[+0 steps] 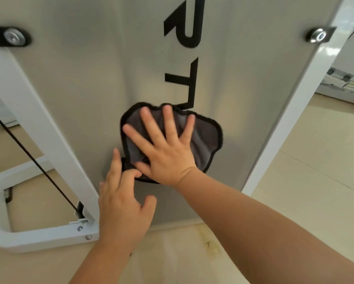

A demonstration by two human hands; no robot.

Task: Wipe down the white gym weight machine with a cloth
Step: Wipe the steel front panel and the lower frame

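Observation:
A grey cloth (206,138) with a black hem lies flat against the pale grey panel (90,89) of the white weight machine, just below large black letters. My right hand (167,148) presses on the cloth with fingers spread straight. My left hand (120,201) is beside it, lower left; its index finger points up along the panel and a bent finger touches the cloth's lower left corner. Whether that finger pinches the hem is unclear.
White frame bars (38,128) slant down on the left, with a black cable (28,154) running behind them, and another white bar (291,111) borders the panel on the right. Silver bolts (14,36) hold the panel's top corners. Beige floor tiles (305,181) surround the base.

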